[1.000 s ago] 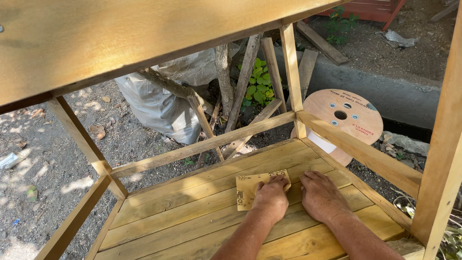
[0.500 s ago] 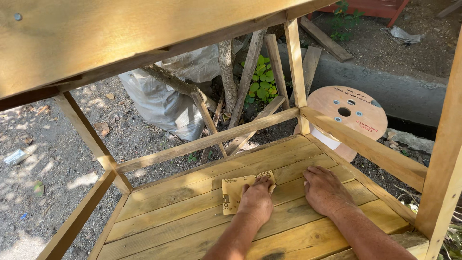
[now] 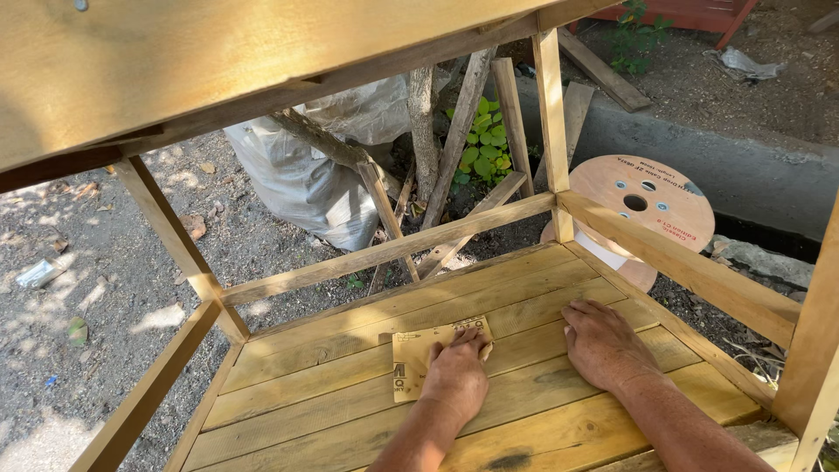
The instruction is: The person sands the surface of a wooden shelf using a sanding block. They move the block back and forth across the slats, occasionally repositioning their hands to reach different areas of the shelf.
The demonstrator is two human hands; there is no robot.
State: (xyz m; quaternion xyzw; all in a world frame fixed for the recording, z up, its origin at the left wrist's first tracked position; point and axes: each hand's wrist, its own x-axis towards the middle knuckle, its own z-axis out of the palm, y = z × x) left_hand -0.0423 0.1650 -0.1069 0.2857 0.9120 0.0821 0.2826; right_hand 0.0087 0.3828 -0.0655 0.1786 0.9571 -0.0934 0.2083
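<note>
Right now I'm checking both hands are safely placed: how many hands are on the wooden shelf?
2. The left hand presses a sheet of sandpaper onto the wooden shelf; the right hand rests flat on bare planks beside it.

Bright daylight, dappled shade on the ground (sharp focus throughout).
</note>
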